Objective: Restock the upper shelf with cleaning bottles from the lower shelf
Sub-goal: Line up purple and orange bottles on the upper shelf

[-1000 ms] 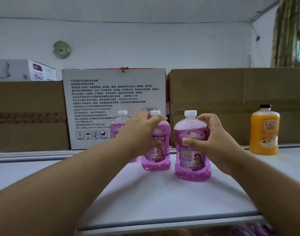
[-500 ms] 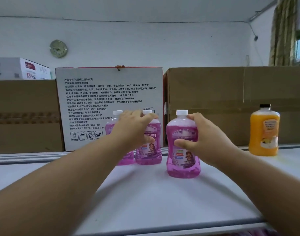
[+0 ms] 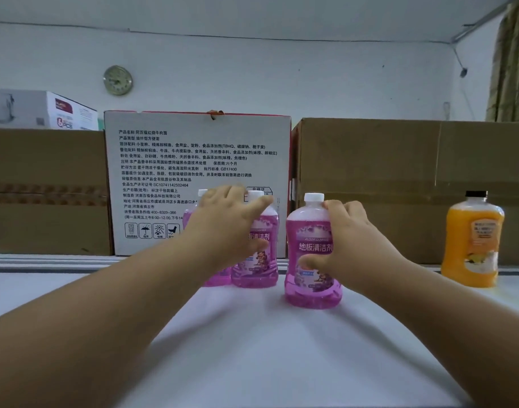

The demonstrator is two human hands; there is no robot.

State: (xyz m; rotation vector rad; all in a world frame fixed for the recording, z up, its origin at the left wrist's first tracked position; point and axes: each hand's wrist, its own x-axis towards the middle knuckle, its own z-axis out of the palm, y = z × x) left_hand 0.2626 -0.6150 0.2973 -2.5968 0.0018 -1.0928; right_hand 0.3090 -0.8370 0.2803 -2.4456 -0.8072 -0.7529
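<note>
Three purple bottles stand upright on the white shelf point(image 3: 252, 348) before the printed white box point(image 3: 198, 160). Right hand point(image 3: 352, 242) has its grip closed around the nearest purple bottle point(image 3: 308, 231); left hand point(image 3: 226, 225) clasps the middle purple bottle point(image 3: 259, 260), hiding most of the rear purple bottle point(image 3: 203, 193).

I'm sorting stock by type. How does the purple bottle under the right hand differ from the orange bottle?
The purple bottle has a white cap; the orange bottle has a black one. The right hand grips the purple bottle; the orange bottle stands untouched, farther right. Both stand upright on the shelf, labels facing out.
</note>
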